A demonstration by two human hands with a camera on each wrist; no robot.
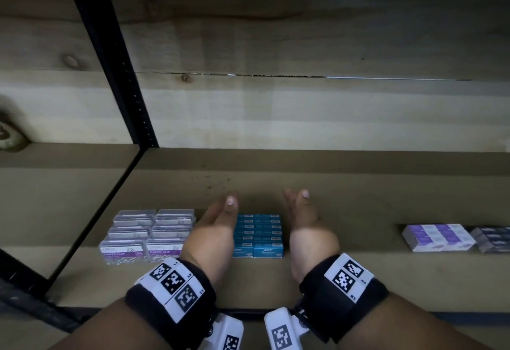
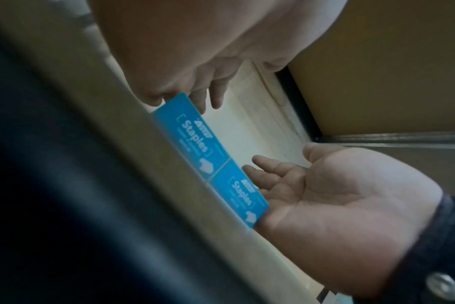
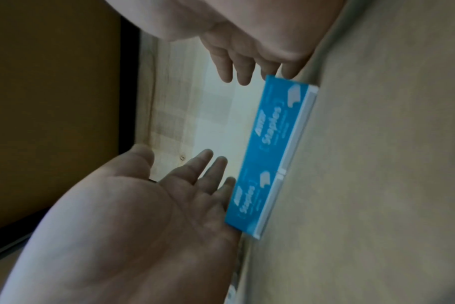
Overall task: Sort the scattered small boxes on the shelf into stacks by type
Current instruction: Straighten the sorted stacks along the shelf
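Observation:
Blue staple boxes (image 1: pixel 258 235) stand in two neat side-by-side stacks near the shelf's front edge. My left hand (image 1: pixel 218 222) is at their left side and my right hand (image 1: pixel 303 220) at their right side, palms facing each other, fingers straight. In the left wrist view my left hand (image 2: pixel 195 61) reaches the far end of the blue boxes (image 2: pixel 210 160) and my right hand (image 2: pixel 325 195) lies against the near end. The right wrist view has my right hand (image 3: pixel 247 41) and left hand (image 3: pixel 143 205) flanking the boxes (image 3: pixel 270 148). Neither hand grips anything.
Clear paper clip boxes (image 1: pixel 149 235) are stacked just left of my left hand. Purple-and-white boxes (image 1: pixel 438 236) and darker boxes (image 1: pixel 492 238) sit at the right. The brown shelf (image 1: pixel 331 275) has a wooden back wall and a black upright post (image 1: pixel 116 68).

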